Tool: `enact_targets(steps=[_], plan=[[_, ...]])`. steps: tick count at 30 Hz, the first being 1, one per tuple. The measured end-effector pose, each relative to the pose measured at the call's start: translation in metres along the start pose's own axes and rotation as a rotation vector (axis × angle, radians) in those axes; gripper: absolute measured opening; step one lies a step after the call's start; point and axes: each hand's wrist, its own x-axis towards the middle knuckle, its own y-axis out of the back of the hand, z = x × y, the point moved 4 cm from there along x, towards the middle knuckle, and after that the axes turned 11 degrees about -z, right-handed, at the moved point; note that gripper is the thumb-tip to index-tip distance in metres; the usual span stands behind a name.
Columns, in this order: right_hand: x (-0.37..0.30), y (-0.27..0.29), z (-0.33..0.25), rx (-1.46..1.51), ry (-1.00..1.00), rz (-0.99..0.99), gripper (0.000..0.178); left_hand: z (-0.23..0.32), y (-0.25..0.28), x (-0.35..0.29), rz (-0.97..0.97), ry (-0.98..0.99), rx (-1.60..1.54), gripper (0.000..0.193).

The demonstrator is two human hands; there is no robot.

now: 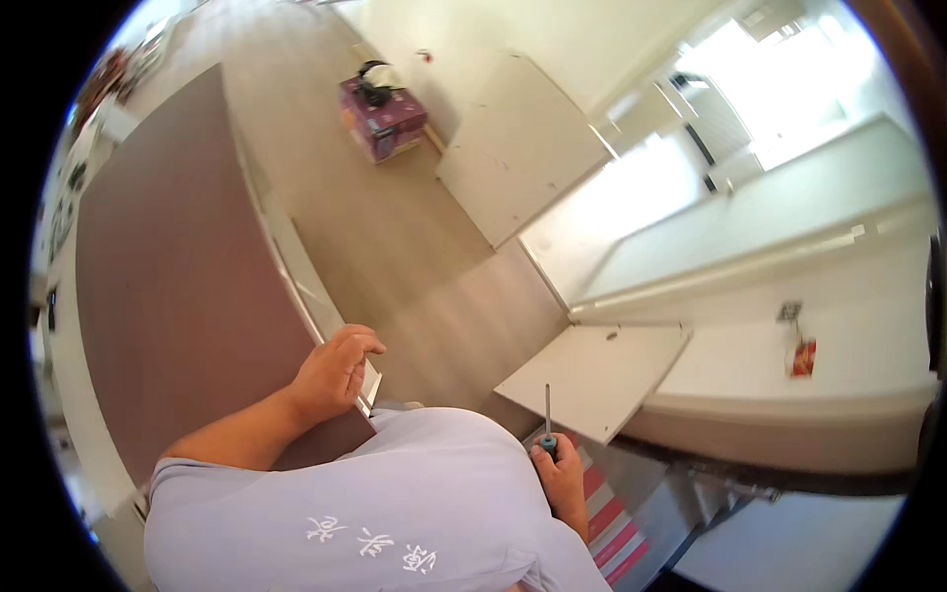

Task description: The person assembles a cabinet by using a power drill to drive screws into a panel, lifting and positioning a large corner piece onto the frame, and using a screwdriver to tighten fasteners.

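Note:
My right hand [562, 474] is closed around the teal handle of a screwdriver [547, 414], whose metal shaft points upward, away from my body. The tip touches nothing. My left hand [340, 370] is at the near right corner of a large brown panel [187, 257] with a pale edge. Its fingers are loosely bent and partly apart, pointing right, with nothing visible between them. A small white piece [372, 387] shows just under this hand; what it belongs to is unclear.
A white board [597, 375] lies ahead of my right hand. Another pale board [523, 148] leans against the wall. A purple box [383, 118] with dark and white items on top stands on the wooden floor [395, 257]. Red-striped material [612, 523] lies by my right arm.

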Motion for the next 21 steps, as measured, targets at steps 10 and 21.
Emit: enact_targets(steps=[10, 21], plan=[[0.178, 0.059, -0.060, -0.314, 0.220, -0.322, 0.013, 0.002, -0.005, -0.001, 0.198, 0.098, 0.259, 0.003], [0.358, 0.050, -0.148, -0.529, 0.477, -0.677, 0.025, 0.004, 0.006, 0.003, 1.059, 0.482, 0.496, 0.010]])
